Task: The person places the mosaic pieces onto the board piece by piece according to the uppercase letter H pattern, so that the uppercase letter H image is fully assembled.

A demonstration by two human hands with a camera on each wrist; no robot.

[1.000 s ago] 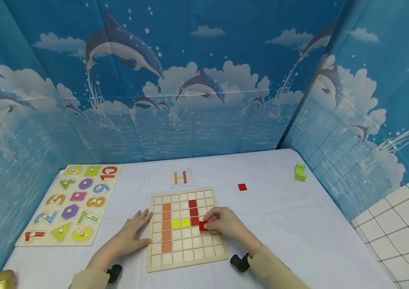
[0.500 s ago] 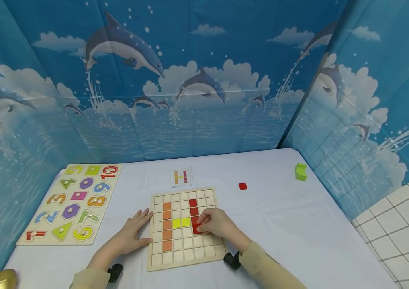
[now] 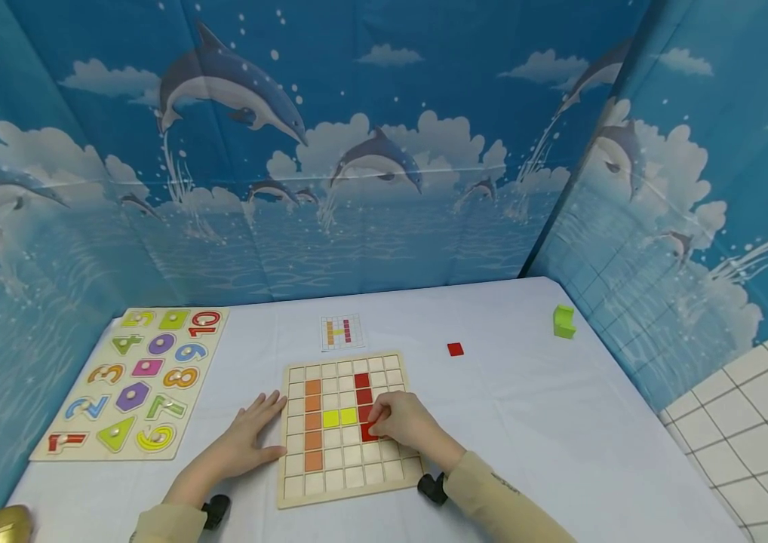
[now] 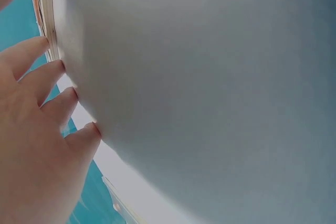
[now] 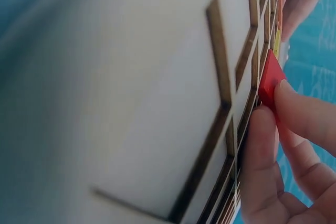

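A wooden grid board point(image 3: 353, 477) lies on the white table. An orange column of tiles point(image 3: 313, 422), two yellow tiles point(image 3: 339, 417) and a red column point(image 3: 364, 396) fill some of its squares. My right hand point(image 3: 407, 424) pinches a red square tile point(image 5: 271, 80) between thumb and fingers, at the square below the red column; in the right wrist view the tile looks slightly tilted. My left hand point(image 3: 243, 441) rests on the cloth with fingers spread, fingertips and thumb at the board's left edge. A loose red tile point(image 3: 455, 349) lies right of the board.
Behind the board lies a small pattern card point(image 3: 342, 332). A number and shape puzzle board point(image 3: 195, 386) is at the left. A green block point(image 3: 563, 322) stands at the far right, and a gold-coloured object point(image 3: 5, 525) at the lower left.
My right hand has moved left with the red tile, from beside the red column to the square at its lower end. The left hand has stayed at the board's edge.
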